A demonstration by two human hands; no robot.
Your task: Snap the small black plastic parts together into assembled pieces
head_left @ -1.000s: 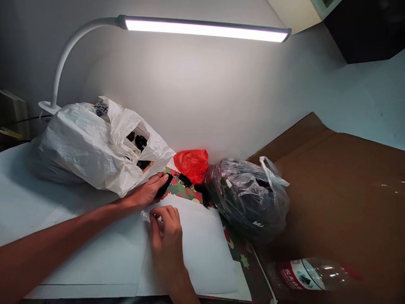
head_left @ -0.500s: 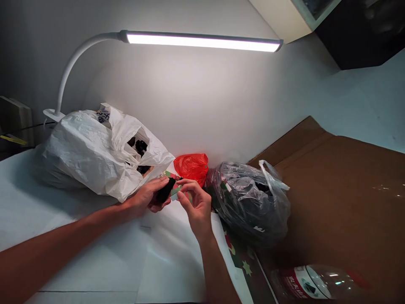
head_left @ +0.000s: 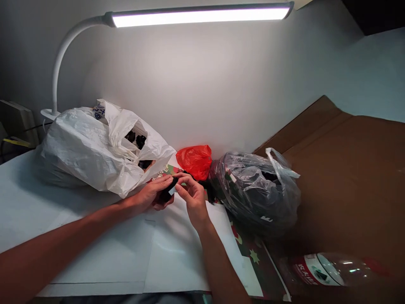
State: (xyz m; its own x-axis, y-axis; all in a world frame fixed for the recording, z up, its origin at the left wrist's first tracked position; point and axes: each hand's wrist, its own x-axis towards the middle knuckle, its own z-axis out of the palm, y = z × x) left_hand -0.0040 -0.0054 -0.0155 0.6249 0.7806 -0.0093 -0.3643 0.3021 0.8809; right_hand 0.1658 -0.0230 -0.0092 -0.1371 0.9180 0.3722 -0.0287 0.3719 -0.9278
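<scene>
My left hand point(head_left: 154, 191) is wrapped round a small black item point(head_left: 166, 195), soft-looking like fabric; its exact kind does not show. A small white piece point(head_left: 172, 191), like a tag or label, shows on its right side. At that edge, my right hand point(head_left: 193, 195) has thumb and fingers bent together in a pinch, touching or very close to the white piece. What lies between those fingertips is too small to make out. Behind the hands, small shiny bits point(head_left: 163, 169) lie on a patterned red and green surface.
A white plastic bag point(head_left: 82, 147) with black things inside stands left. A red bag point(head_left: 193, 162) and a clear plastic bag point(head_left: 253, 194) of dark items sit behind and right. A lamp point(head_left: 202, 16) hangs above. Right are cardboard point(head_left: 354, 181) and a bottle point(head_left: 325, 269).
The view has tilted down and shifted slightly. My right hand has come closer to the black item, and the white piece now shows at its edge.
</scene>
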